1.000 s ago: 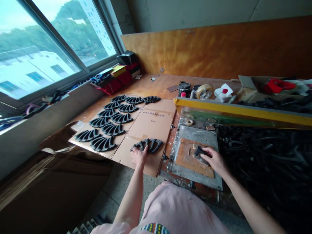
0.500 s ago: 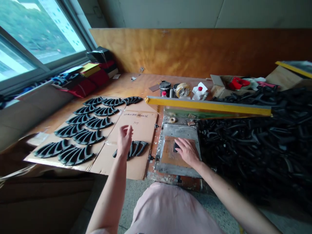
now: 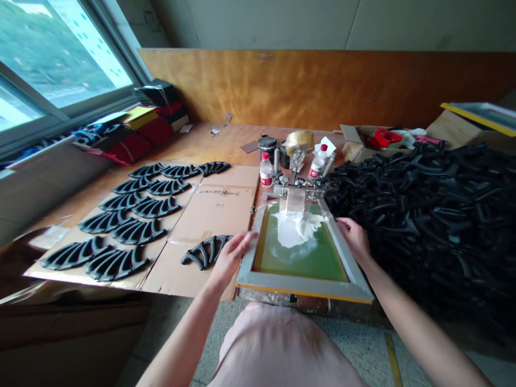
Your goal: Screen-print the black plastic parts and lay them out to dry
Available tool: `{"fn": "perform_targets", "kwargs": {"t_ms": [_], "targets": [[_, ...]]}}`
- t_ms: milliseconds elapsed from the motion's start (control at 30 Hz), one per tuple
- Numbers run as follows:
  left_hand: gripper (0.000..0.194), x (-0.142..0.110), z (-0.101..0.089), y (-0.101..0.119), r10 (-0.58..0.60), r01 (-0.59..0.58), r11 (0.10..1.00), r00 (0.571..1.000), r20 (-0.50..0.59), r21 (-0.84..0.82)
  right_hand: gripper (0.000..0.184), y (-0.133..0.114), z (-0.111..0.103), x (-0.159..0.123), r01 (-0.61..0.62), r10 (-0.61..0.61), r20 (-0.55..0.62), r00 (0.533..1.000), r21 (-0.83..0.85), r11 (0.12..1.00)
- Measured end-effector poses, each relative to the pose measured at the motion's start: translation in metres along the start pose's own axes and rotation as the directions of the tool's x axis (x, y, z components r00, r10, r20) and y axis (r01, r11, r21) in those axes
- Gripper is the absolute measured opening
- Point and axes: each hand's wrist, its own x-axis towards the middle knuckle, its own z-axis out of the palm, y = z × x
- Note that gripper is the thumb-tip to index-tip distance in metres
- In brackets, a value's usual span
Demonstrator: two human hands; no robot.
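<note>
A screen-printing frame with green mesh and a blob of white ink lies flat in front of me. My left hand rests against the frame's left edge, fingers stretched out. My right hand touches the frame's right edge, fingers partly extended. A black fan-shaped plastic part lies on the cardboard just left of my left hand.
Several more black fan-shaped parts lie in rows on cardboard at the left. A big heap of black parts fills the right. Bottles, an ink tin and a tape roll stand behind the frame. A window is at left.
The screen frame, raised before, has come down flat over the plate. My left hand left the fan-shaped part and moved to the frame's left edge; my right hand moved from the plate to its right edge.
</note>
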Motion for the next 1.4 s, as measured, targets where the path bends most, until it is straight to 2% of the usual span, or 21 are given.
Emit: {"fn": "perform_targets", "kwargs": {"t_ms": [67, 133, 200, 233, 300, 367, 433, 500, 567, 633, 767, 800, 833, 933, 967, 1000, 1067, 1167, 1233, 1333, 1400], "targets": [[0.067, -0.003, 0.000, -0.037, -0.086, 0.086, 0.996, 0.996, 0.030, 0.008, 0.036, -0.013, -0.002, 0.020, 0.129, -0.127, -0.064, 0.990, 0.024, 0.991], [0.078, 0.001, 0.003, -0.069, -0.110, 0.109, 0.994, 0.994, 0.025, 0.031, 0.049, -0.039, 0.009, 0.033, 0.329, -0.328, -0.076, 0.942, -0.001, 0.944], [0.078, 0.008, 0.006, -0.092, -0.109, 0.108, 0.990, 0.994, 0.006, 0.096, 0.053, -0.066, 0.029, 0.037, 0.471, -0.470, 0.033, 0.882, -0.083, 0.878], [0.077, 0.012, 0.007, -0.100, -0.103, 0.102, 0.986, 0.995, -0.001, 0.134, 0.047, -0.077, 0.039, 0.035, 0.507, -0.494, 0.121, 0.861, -0.127, 0.852], [0.071, 0.017, 0.007, -0.110, -0.092, 0.092, 0.976, 0.996, -0.012, 0.198, 0.027, -0.089, 0.054, 0.025, 0.540, -0.477, 0.293, 0.828, -0.193, 0.819], [0.068, 0.020, 0.006, -0.115, -0.099, 0.101, 0.970, 0.995, -0.021, 0.222, 0.012, -0.088, 0.061, 0.007, 0.568, -0.448, 0.412, 0.794, -0.236, 0.789], [0.066, 0.020, 0.005, -0.116, -0.114, 0.117, 0.971, 0.993, -0.029, 0.208, 0.018, -0.079, 0.057, -0.014, 0.632, -0.471, 0.490, 0.733, -0.234, 0.739], [0.065, 0.019, 0.006, -0.116, -0.119, 0.124, 0.975, 0.992, -0.036, 0.184, 0.027, -0.071, 0.045, -0.029, 0.722, -0.532, 0.566, 0.630, -0.176, 0.669], [0.064, 0.018, 0.007, -0.116, -0.108, 0.114, 0.977, 0.993, -0.042, 0.178, 0.028, -0.068, 0.033, -0.034, 0.782, -0.567, 0.629, 0.532, -0.108, 0.614], [0.064, 0.017, 0.008, -0.114, -0.104, 0.111, 0.978, 0.993, -0.046, 0.177, 0.021, -0.070, 0.026, -0.030, 0.790, -0.573, 0.653, 0.495, -0.066, 0.609], [0.065, 0.016, 0.008, -0.108, -0.121, 0.126, 0.979, 0.992, -0.039, 0.159, 0.020, -0.071, 0.037, -0.030, 0.738, -0.599, 0.515, 0.613, -0.103, 0.667], [0.066, 0.015, 0.008, -0.108, -0.127, 0.130, 0.981, 0.991, -0.034, 0.146, 0.022, -0.069, 0.042, -0.034, 0.737, -0.613, 0.477, 0.629, -0.114, 0.667], [0.067, 0.015, 0.008, -0.107, -0.131, 0.134, 0.982, 0.991, -0.028, 0.132, 0.024, -0.065, 0.046, -0.040, 0.742, -0.629, 0.457, 0.629, -0.112, 0.661], [0.069, 0.016, 0.007, -0.109, -0.141, 0.143, 0.982, 0.990, -0.029, 0.122, 0.023, -0.058, 0.049, -0.051, 0.761, -0.649, 0.487, 0.584, -0.052, 0.646], [0.069, 0.016, 0.007, -0.108, -0.143, 0.146, 0.981, 0.989, -0.034, 0.126, 0.020, -0.060, 0.047, -0.049, 0.750, -0.640, 0.494, 0.589, -0.040, 0.660], [0.071, 0.016, 0.006, -0.107, -0.145, 0.148, 0.981, 0.989, -0.037, 0.127, 0.017, -0.064, 0.046, -0.044, 0.728, -0.625, 0.485, 0.612, -0.038, 0.684], [0.076, 0.014, 0.005, -0.098, -0.143, 0.145, 0.982, 0.989, -0.027, 0.124, 0.021, -0.079, 0.043, -0.024, 0.662, -0.586, 0.418, 0.695, -0.053, 0.748], [0.081, 0.006, 0.003, -0.069, -0.132, 0.130, 0.988, 0.991, 0.022, 0.080, 0.048, -0.102, 0.034, 0.016, 0.535, -0.493, 0.274, 0.825, -0.103, 0.838], [0.076, 0.000, 0.003, -0.042, -0.120, 0.120, 0.993, 0.992, 0.044, 0.015, 0.055, -0.103, 0.020, 0.043, 0.449, -0.427, 0.176, 0.887, -0.114, 0.886], [0.059, 0.000, 0.006, 0.001, -0.063, 0.062, 0.996, 0.998, -0.005, -0.065, 0.044, -0.072, -0.007, 0.070, 0.279, -0.279, -0.040, 0.959, -0.019, 0.960], [0.058, 0.010, 0.010, 0.029, 0.060, -0.064, 0.995, 0.996, -0.064, -0.072, 0.041, -0.042, -0.016, 0.074, 0.138, -0.135, -0.110, 0.985, 0.024, 0.990]]}}
